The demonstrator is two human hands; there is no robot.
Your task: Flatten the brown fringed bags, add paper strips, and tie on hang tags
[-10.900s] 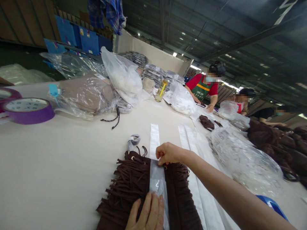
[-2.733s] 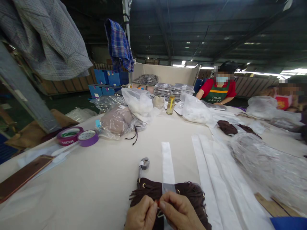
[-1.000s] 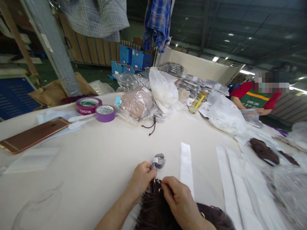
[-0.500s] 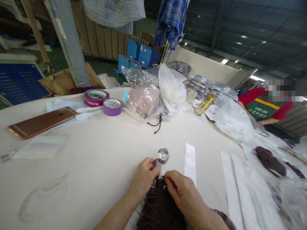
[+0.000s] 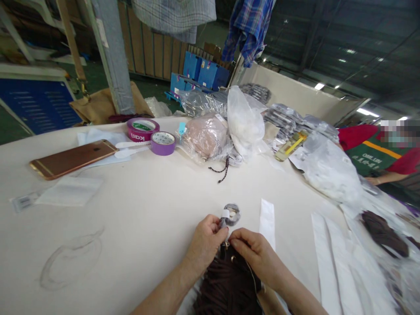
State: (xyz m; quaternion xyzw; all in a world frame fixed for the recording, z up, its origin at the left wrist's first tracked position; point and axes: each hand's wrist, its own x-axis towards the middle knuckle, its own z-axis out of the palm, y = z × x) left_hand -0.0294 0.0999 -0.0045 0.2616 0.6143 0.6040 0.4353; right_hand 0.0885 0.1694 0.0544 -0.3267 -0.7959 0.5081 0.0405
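Observation:
A dark brown fringed item (image 5: 226, 284) with small gold-coloured metal fittings lies at the table's near edge, below both hands. My left hand (image 5: 208, 238) is closed at its top end, pinching the lower part of a grey, wrapped loop (image 5: 234, 211) with a white band round it. Close beside it, my right hand (image 5: 254, 247) pinches at the fringed item's upper edge, by a gold-coloured fitting. What exactly lies between the right fingertips is too small to make out. A thin light line, like a cord or edge, runs down below the right hand.
White strips (image 5: 267, 221) lie right of the hands. Left stand a phone (image 5: 74, 159) and tape rolls (image 5: 163, 143). Plastic-wrapped goods (image 5: 205, 135) and a yellow-labelled bottle (image 5: 290, 146) sit at the back. A person in red sleeves (image 5: 405, 164) is at the far right.
The view has swung slightly left, so things appear shifted right. My right hand has moved slightly off the fitting, which now shows more clearly; my left hand keeps its pinch.

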